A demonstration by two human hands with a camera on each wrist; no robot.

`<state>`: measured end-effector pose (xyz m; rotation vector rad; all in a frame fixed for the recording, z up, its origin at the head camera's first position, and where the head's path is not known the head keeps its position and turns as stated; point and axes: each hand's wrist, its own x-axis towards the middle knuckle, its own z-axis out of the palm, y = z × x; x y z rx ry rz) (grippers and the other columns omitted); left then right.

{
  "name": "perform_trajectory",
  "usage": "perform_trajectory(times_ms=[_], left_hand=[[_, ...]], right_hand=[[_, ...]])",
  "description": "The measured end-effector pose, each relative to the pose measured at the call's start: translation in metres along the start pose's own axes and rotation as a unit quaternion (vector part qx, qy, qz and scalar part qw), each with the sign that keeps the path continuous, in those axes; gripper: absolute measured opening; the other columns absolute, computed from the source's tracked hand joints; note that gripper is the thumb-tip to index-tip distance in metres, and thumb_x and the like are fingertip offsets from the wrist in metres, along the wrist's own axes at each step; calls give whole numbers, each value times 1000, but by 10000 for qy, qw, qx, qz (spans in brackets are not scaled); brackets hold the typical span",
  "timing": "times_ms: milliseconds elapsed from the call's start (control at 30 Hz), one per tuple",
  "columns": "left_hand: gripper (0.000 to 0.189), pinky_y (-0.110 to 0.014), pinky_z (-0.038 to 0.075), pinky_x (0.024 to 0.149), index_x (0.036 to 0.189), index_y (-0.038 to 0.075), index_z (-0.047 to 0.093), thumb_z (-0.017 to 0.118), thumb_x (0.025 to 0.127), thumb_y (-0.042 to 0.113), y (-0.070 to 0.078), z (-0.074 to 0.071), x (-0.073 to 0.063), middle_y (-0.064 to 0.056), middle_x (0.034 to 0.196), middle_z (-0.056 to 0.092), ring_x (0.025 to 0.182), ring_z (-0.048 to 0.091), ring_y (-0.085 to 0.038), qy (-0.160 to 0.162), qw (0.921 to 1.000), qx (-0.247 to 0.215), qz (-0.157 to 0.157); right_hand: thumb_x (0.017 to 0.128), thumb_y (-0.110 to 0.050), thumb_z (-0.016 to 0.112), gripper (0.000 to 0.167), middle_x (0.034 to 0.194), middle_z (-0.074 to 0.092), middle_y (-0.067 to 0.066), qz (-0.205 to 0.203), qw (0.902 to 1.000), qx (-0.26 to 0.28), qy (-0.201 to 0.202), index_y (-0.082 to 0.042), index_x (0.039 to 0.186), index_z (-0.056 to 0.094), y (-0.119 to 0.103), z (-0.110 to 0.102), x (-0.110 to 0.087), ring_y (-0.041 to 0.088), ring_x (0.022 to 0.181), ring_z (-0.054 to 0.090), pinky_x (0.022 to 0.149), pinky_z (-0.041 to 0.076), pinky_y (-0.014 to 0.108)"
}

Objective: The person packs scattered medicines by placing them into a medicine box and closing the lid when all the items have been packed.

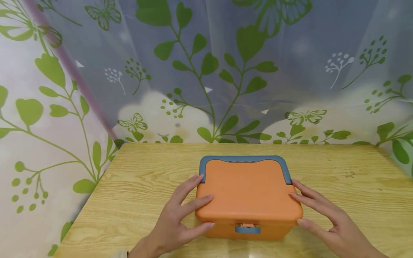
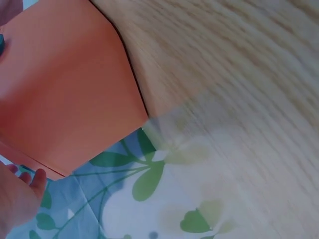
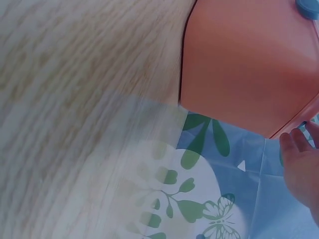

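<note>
An orange lidded box [image 1: 246,193] with a folded blue handle [image 1: 243,158] stands on the wooden table. A small blue latch [image 1: 247,229] sits at the middle of its front. My left hand [image 1: 182,216] rests at the box's left side, fingers spread, with fingertips on the lid's left edge and thumb near the front corner. On the opposite side my right hand [image 1: 332,215] touches the lid's right edge, fingers loosely extended, thumb at the front right corner. In both wrist views the box's orange side wall [image 2: 75,89] fills much of the picture, fingertips up by the lid's rim.
The pale wooden table [image 1: 138,179] spreads to both sides of the box. Behind it hangs a curtain [image 1: 226,89] printed with green leaves and butterflies, and the same print covers the left side.
</note>
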<state>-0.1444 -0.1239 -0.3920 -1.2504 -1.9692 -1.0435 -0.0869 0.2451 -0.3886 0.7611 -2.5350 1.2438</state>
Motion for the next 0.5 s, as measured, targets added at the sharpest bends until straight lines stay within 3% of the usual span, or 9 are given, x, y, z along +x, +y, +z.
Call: perform_trajectory(times_ms=[133, 233, 367, 433, 500], left_hand=[[46, -42, 37, 105, 121, 8, 65, 73, 84, 35, -3, 0, 0, -27, 137, 44, 124, 42, -43, -28, 9998, 154, 103], [47, -40, 39, 104, 122, 8, 64, 72, 85, 36, -2, 0, -3, -26, 138, 43, 124, 43, -40, -99, 9998, 198, -8], [54, -35, 41, 100, 129, 7, 59, 71, 86, 37, -2, -2, -9, -24, 141, 41, 125, 44, -35, -183, 9989, 51, -434], [57, -34, 42, 99, 134, 7, 55, 71, 87, 34, -4, -5, -13, -20, 143, 40, 127, 44, -32, -174, 9969, -61, -770], [56, -35, 42, 100, 137, 7, 51, 71, 88, 24, -8, -9, -17, -16, 145, 39, 128, 43, -30, -155, 9929, -170, -1163]], right_hand=[[80, 10, 70, 65, 152, 31, 9, 51, 10000, -32, 7, -5, 139, 49, 1, 1, 1, 11, 139, 27, 99, 29, 9], [78, 9, 72, 66, 152, 32, 10, 19, 9999, -103, 46, -5, 139, 49, 2, 1, 2, 10, 138, 28, 99, 30, 9], [75, 10, 74, 70, 150, 35, 11, -178, 9988, -413, 199, -4, 139, 49, 5, -2, 3, 8, 136, 31, 98, 30, 8], [75, 6, 75, 70, 149, 36, 12, -362, 9953, -857, 283, -5, 139, 49, 8, -7, 5, 8, 136, 31, 99, 28, 7], [83, -7, 73, 61, 149, 37, 12, -625, 9856, -1539, 328, -7, 140, 49, 15, -14, 6, 11, 136, 31, 102, 24, 8]])
